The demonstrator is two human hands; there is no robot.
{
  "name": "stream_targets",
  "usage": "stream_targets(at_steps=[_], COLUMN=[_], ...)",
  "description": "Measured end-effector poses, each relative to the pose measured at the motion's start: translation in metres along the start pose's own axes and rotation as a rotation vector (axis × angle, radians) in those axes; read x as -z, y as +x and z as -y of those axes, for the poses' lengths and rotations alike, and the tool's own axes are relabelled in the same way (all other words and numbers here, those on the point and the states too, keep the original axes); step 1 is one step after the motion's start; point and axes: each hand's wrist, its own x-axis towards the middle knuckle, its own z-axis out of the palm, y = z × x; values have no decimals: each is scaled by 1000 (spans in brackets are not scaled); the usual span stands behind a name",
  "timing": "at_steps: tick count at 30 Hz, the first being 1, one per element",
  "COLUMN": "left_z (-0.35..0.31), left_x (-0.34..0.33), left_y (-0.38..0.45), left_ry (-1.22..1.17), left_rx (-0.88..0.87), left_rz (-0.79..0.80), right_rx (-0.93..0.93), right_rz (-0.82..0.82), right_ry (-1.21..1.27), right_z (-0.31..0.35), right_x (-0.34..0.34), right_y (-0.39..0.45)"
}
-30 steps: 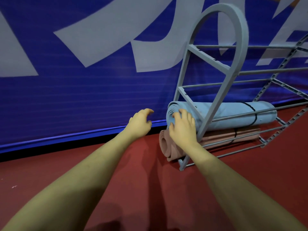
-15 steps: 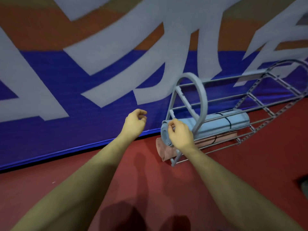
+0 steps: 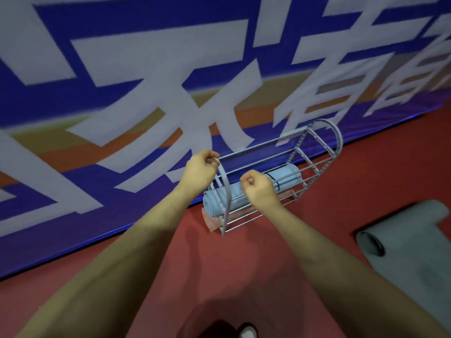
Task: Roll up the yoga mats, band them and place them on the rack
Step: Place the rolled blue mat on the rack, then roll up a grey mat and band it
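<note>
A grey wire rack [image 3: 317,152] stands on the red floor against the blue banner. A rolled light-blue mat [image 3: 288,175] with a black band lies in it, on top of a rolled pink mat [image 3: 210,222]. My left hand [image 3: 200,169] hovers with curled fingers in front of the top of the rack's near end arch and holds nothing that I can see. My right hand [image 3: 258,189] is curled into a loose fist in front of the blue mat, off it and empty. A grey mat [image 3: 410,240], partly rolled, lies on the floor at the right.
The blue banner wall [image 3: 122,118] with large white characters runs behind the rack. Red floor [image 3: 219,264] stretches between me and the rack. The tip of a shoe [image 3: 247,331] shows at the bottom edge.
My right hand has come off the end of the blue mat and curled shut. Both hands have drawn back and the view has risen, so the rack looks smaller and the grey mat has appeared.
</note>
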Motion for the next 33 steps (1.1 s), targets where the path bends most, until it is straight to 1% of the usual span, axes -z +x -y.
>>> stream_targets(at_steps=[2,6,10,16,21,26,29,33], left_z=[-29,-69,-88,-114,-128,-137,-158,-191], left_x=[-14,-41,-68,-104,-144,-209,-260,-348], left_y=[-11,-31,-58,-104,-138,-180,-204,-247], left_ry=[10,23,11,-1,45,171,162,163], left_rx=[-28,-61,-64,-104,-208,-233,-248,-314], left_rz=[48,94,170,360,449,547,570,608], right_rx=[-20,-64,-107,-169,-238,-334,-349,-359], right_rz=[-30,-61,-145,-232,-328,-372,-418,-475], right_ry=[19,-1,-24,-56,-41,18,63,96], right_z=[0,-10,-23,-38,-70,-125,-164,-225], right_x=[29,77,112,148,166,203,247,317], right_y=[-12,-36,-69,-139,-198,-250,-277,-325])
